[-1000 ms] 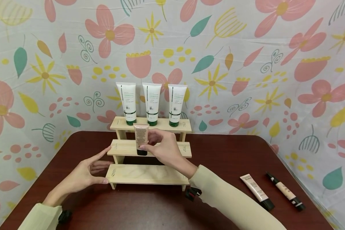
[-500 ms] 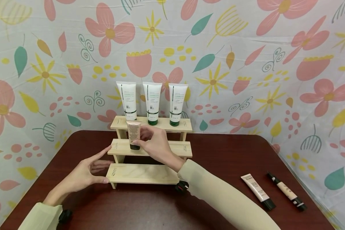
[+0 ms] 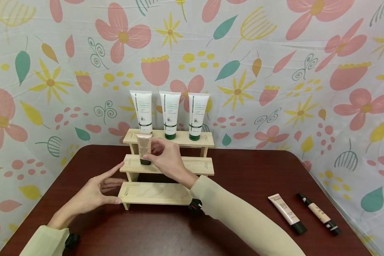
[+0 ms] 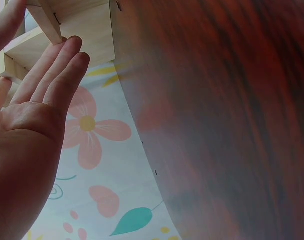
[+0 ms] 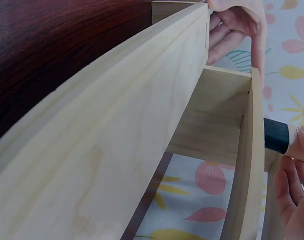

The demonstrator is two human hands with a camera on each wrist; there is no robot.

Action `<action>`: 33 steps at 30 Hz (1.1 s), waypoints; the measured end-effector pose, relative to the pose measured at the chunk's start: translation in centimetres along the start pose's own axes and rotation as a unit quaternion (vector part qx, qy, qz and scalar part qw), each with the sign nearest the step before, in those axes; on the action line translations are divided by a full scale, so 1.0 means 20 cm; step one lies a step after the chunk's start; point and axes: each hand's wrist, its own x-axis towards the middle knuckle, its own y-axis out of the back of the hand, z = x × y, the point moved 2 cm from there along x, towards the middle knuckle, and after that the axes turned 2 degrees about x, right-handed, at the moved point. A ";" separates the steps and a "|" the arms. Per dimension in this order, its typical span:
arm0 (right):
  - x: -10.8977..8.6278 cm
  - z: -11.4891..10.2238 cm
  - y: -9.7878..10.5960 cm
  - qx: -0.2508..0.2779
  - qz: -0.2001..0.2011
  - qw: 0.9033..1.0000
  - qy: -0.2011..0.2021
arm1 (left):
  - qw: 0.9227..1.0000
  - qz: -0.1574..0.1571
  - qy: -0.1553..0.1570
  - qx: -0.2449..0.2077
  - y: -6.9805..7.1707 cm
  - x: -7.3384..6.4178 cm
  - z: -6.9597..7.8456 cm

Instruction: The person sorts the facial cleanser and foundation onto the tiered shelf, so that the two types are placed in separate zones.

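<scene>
A small beige cosmetic tube (image 3: 144, 146) with a black cap is pinched between the thumb and fingers of my right hand (image 3: 169, 158). It stands cap down at the left part of the middle tier of a three-step wooden stand (image 3: 156, 193). In the right wrist view its black cap (image 5: 276, 136) meets or nearly meets that tier; I cannot tell which. My left hand (image 3: 91, 190) touches the stand's left end, thumb at the bottom tier and index fingertip at the middle one. Straight fingers (image 4: 66, 75) show in the left wrist view.
Three white tubes with green caps, one of them a middle tube (image 3: 170, 113), stand on the top tier. A beige BB cream tube (image 3: 286, 213) and a slim pen-like tube (image 3: 318, 212) lie on the dark table (image 3: 243, 185) at right. Behind hangs a floral cloth (image 3: 243, 106).
My right hand has carried the beige tube to the left and slightly up, over the left part of the middle tier. The left hand has stayed at the stand's left end.
</scene>
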 end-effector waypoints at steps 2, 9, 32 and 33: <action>0.00 0.00 -0.01 0.000 0.002 1.000 0.001 | 1.000 0.000 0.001 0.001 0.00 0.00 0.00; 0.02 0.01 -0.02 -0.005 0.005 1.000 -0.005 | 1.000 -0.001 0.005 0.006 0.00 0.00 0.00; 0.02 0.01 -0.05 -0.005 -0.017 1.000 0.004 | 1.000 0.000 0.005 0.004 0.00 0.00 0.00; 0.02 0.01 -0.05 -0.003 -0.017 1.000 0.003 | 1.000 0.000 0.005 0.004 0.00 0.00 0.00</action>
